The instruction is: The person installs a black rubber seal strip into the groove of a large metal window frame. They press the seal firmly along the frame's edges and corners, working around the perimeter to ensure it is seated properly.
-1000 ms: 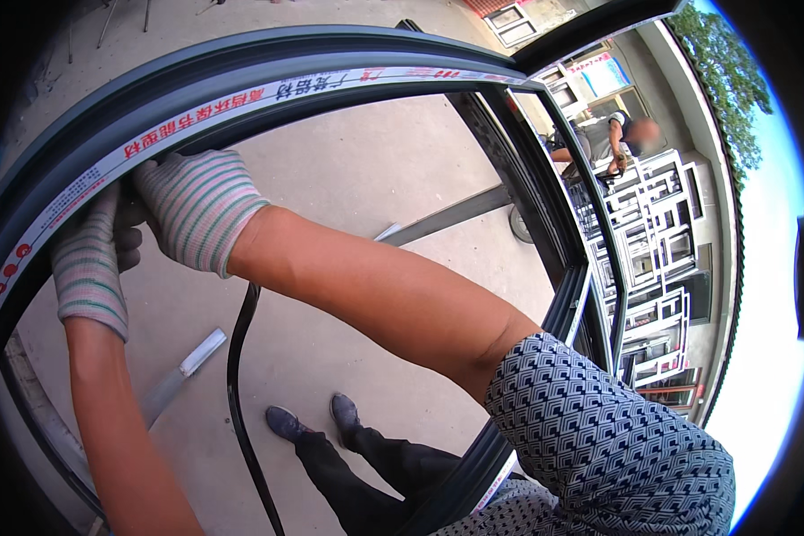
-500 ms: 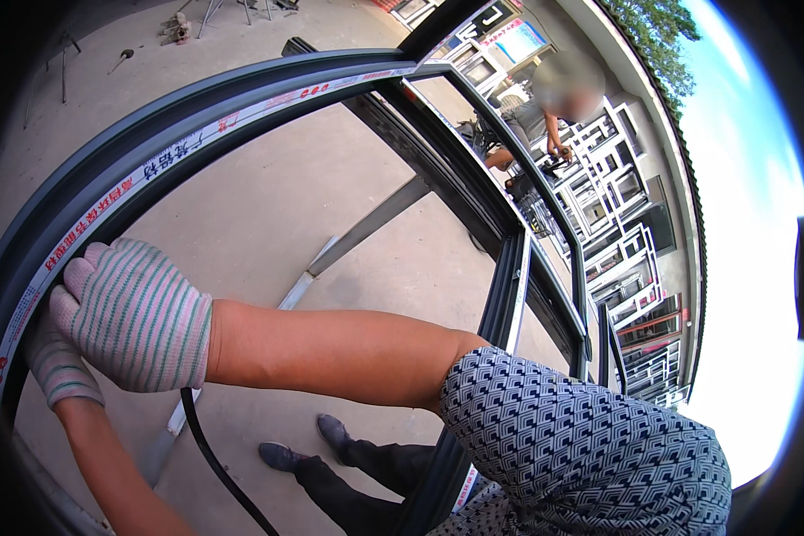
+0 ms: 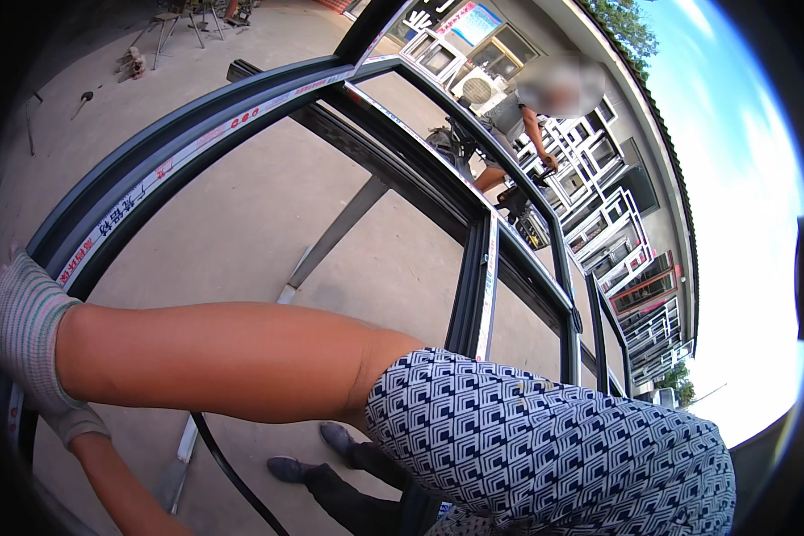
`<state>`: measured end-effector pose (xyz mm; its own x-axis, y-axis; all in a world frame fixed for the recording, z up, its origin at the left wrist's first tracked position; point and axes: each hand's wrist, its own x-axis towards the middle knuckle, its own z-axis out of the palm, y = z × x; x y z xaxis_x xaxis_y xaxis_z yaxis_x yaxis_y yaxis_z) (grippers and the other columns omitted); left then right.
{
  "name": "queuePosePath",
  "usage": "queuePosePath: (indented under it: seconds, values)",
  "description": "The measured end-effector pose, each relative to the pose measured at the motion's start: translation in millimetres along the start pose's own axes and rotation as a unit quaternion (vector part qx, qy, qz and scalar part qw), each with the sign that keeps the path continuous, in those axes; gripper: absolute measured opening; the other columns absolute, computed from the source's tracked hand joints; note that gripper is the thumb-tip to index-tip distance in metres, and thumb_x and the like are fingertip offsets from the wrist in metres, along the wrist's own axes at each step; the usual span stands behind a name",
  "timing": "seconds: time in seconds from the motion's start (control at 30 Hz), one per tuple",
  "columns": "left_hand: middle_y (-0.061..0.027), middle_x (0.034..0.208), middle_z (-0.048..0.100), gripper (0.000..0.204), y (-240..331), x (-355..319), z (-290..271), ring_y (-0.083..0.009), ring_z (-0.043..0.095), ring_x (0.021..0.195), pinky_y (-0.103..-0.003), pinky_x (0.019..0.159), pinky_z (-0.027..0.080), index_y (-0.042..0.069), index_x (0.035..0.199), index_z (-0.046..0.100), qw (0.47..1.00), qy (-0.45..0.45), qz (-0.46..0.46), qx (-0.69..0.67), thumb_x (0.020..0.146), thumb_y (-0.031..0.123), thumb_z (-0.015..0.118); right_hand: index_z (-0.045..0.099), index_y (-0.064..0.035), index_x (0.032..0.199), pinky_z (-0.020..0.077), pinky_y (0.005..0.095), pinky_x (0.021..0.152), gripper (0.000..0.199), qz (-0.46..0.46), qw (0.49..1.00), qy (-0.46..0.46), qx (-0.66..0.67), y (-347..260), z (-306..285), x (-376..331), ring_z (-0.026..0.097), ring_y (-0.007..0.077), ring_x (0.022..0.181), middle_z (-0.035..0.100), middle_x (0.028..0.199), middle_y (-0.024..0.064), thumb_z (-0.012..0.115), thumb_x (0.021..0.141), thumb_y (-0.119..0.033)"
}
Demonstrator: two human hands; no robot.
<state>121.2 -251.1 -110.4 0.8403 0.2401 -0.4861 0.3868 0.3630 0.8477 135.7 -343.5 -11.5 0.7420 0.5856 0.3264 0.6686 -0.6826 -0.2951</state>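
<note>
A large dark window frame [image 3: 143,183] with a printed protective film stretches in a curve across the left. My right hand [image 3: 29,326], in a striped knit glove, is closed against the frame's near left part. Its fingertips are at the picture's dark rim, so what they grip is hidden. Just below it is my gloved left hand [image 3: 76,423], its fingers covered by the right hand and the frame. A thin black flexible strip [image 3: 234,478] hangs beneath my right forearm and runs to the lower edge. Its upper end is hidden behind that arm.
A dark crossbar [image 3: 470,290] and grey metal supports [image 3: 335,234] belong to the structure before me. Beyond, a person [image 3: 523,121] bends over some equipment. White window frames [image 3: 612,232] lean along the wall. A stool [image 3: 180,29] and a hammer-like tool [image 3: 82,103] are far left.
My right hand has moved left and slightly down along the frame, to the picture's rim. My left hand is lower and more covered. The view has shifted a little.
</note>
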Motion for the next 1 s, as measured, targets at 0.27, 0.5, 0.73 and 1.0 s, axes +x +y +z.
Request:
queuePosePath:
  seconds: [0.27, 0.5, 0.73, 1.0]
  values:
    - [-0.0207, 0.138, 0.060, 0.062, -0.3, 9.4, -7.1, -0.0281, 0.058, 0.131, -0.044, 0.117, 0.040, -0.003, 0.136, 0.056, 0.999, -0.021, -0.009, -0.024, 0.098, 0.044, 0.066, 0.065, -0.0056, 0.122, 0.0378, 0.0500, 0.114, 0.039, -0.060, 0.986, 0.143, -0.057, -9.7, 3.7, -12.2, 0.060, 0.0346, 0.122, 0.065, 0.125, 0.0168, 0.069, 0.086, -0.019]
    - [-0.0142, 0.129, 0.068, 0.066, 13.4, -19.1, -14.8, -0.0254, 0.057, 0.130, -0.045, 0.118, 0.037, 0.001, 0.126, 0.067, 0.994, 0.010, 0.016, 0.106, 0.089, 0.055, 0.074, 0.056, 0.0007, 0.125, 0.0466, 0.0497, 0.104, 0.058, 0.070, 0.958, 0.264, 0.084, -7.5, -5.4, -157.7, 0.062, 0.0398, 0.106, 0.062, 0.115, 0.0209, 0.077, 0.078, -0.024]
    - [-0.0137, 0.130, 0.069, 0.062, 15.0, -20.2, -17.0, -0.0253, 0.055, 0.134, -0.042, 0.118, 0.035, 0.001, 0.129, 0.065, 0.994, 0.011, 0.048, 0.098, 0.093, 0.051, 0.071, 0.061, 0.0014, 0.122, 0.0519, 0.0411, 0.091, 0.052, 0.473, 0.799, 0.012, 0.371, 5.6, 55.7, -175.3, 0.066, 0.0354, 0.099, 0.068, 0.105, 0.0187, 0.073, 0.088, -0.036]
    - [-0.0146, 0.136, 0.066, 0.065, 17.1, -13.3, -20.5, -0.0255, 0.051, 0.138, -0.041, 0.120, 0.032, 0.000, 0.131, 0.063, 0.996, -0.016, 0.044, 0.082, 0.093, 0.053, 0.070, 0.064, -0.0008, 0.101, 0.0512, 0.0413, 0.070, 0.028, 0.474, 0.761, 0.132, 0.424, -9.3, 75.1, -192.6, 0.065, 0.0251, 0.075, 0.065, 0.079, 0.0146, 0.070, 0.094, -0.027]
